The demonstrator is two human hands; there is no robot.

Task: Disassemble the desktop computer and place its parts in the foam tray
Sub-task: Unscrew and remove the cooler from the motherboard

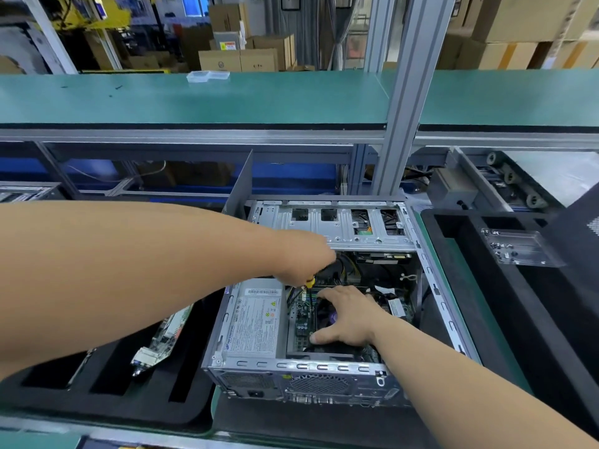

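Open desktop case (324,367) lying on its side on the green bench, between two black foam trays

Left hand (301,257) grips a yellow-and-black screwdriver (316,277) over the motherboard; right hand (348,319) rests flat on the black fan. Silver power supply (256,319) sits inside; a card (162,338) lies in the left tray (113,403).

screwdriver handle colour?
Black with a yellow collar on the screwdriver; head view, left hand holds it.

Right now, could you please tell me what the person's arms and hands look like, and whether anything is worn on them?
Both arms are bare along all that shows: no sleeve reaches into view. The left hand and the right hand wear no gloves. No watch, wrist strap or ring can be seen, though part of the left hand's fingers is hidden from the camera.
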